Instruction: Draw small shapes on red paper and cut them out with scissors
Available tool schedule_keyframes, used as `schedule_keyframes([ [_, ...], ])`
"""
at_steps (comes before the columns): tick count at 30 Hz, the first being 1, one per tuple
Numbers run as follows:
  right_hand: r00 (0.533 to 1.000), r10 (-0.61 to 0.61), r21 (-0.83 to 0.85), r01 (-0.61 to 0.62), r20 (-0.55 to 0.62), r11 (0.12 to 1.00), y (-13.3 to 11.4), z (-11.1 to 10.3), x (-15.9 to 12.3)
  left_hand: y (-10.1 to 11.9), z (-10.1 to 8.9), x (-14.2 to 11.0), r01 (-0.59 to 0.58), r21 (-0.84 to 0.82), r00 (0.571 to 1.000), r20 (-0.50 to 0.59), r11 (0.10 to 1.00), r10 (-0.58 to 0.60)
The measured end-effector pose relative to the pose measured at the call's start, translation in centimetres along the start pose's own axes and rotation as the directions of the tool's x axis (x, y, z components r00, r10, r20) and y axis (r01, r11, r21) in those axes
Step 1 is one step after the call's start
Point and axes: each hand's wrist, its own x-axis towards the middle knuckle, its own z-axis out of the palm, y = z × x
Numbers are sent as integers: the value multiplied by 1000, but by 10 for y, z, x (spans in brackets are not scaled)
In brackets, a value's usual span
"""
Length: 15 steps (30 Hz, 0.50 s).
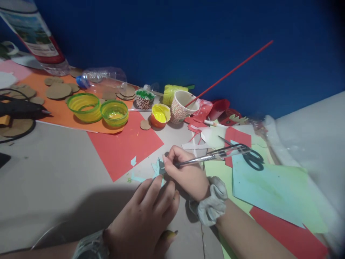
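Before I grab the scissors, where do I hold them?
Hold the scissors by the black loops, probably coming from the right: those loops point right, and the blades point left. Mind the pen in the right hand; from here it overlaps the scissors.

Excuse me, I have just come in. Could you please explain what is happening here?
A person is busy with a small light-blue paper cutout. The right hand holds a clear pen, with its tip end close to the cutout; whether it is marking is unclear. The left hand lies over the near part. Scissors rest on papers at the right, and a patterned cup holding a red stick stands beyond.
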Motion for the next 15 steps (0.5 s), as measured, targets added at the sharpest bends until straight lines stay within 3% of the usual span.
schedule_keyframes([
  [9, 1000, -6, 59, 5, 28, 998, 2, -1, 1, -1, -3, 0, 6, -12, 1000, 10, 1000, -6],
  [15, 999, 36, 62, -33, -34, 997, 2, -2, 1, 0, -3, -1, 14, -3, 1000, 15, 1000, -14],
])
